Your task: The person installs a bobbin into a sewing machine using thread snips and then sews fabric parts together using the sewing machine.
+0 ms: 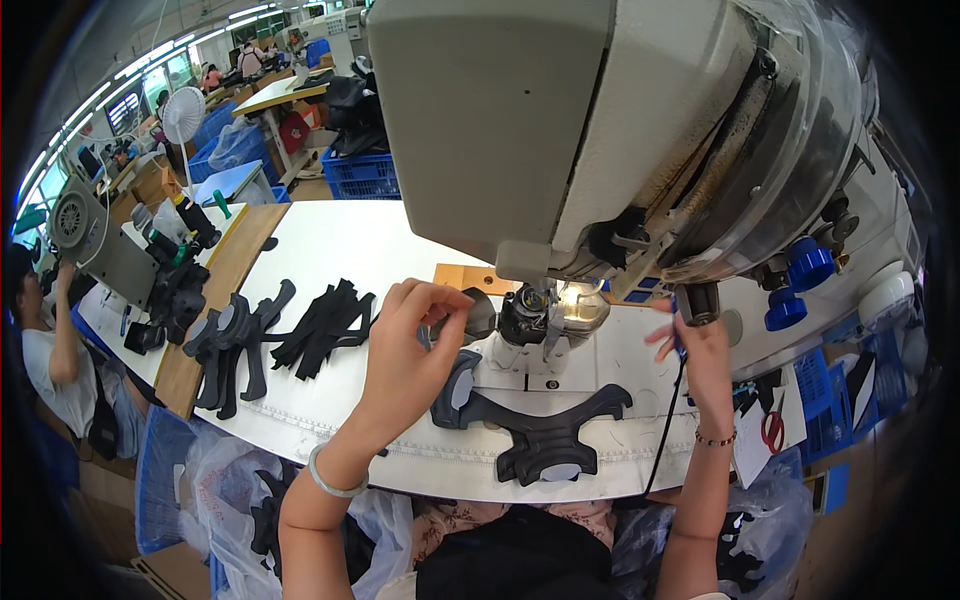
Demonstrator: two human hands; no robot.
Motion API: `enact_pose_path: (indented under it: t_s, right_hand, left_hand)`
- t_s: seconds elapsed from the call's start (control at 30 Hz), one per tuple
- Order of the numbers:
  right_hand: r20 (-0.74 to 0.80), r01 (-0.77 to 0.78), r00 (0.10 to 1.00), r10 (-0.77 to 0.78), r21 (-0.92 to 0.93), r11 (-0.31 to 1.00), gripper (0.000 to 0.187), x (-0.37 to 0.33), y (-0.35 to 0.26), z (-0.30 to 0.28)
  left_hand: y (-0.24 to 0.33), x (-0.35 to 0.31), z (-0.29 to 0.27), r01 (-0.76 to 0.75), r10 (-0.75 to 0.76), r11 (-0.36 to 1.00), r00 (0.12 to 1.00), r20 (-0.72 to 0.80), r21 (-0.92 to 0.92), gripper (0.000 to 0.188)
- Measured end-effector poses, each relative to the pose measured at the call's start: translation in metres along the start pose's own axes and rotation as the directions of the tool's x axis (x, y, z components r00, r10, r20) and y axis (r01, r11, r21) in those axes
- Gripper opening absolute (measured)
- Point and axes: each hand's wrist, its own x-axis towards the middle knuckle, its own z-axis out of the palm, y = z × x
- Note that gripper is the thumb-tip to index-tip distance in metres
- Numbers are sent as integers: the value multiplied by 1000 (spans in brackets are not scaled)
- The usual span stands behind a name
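My left hand (420,330) is raised left of the sewing machine's needle area, thumb and forefinger pinched together. Whatever they hold, if anything, is too small to make out. Just past the fingertips is a dark grey rounded piece (482,316). Right of the needle, my right hand (700,350) is partly closed below a dark cylindrical machine part (698,303), some fingers stretched out. A bit of blue shows between its fingers, and a black cord (668,425) runs down from there. Nearest me on the white table lies a black branched molded piece (545,430) with grey pads.
Left on the table are a pile of black strips (322,325) and more stacked black branched pieces (235,340). The big machine head (490,120) overhangs the work. Red-handled scissors (773,430) lie at the right. Plastic-lined bins flank my lap; another person sits far left.
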Motion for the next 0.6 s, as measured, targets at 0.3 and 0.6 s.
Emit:
enact_pose_path:
  t_s: [0.3,0.6]
  right_hand:
    - [-131,259,966,-224,539,801,27,78,63,21]
    - [-165,155,984,-64,623,766,22,105,35,78]
  left_hand:
    - [2,-6,-4,21,-22,998,1000,-18,-57,10]
    - [-6,-12,-17,-41,43,999,993,-113,26,12]
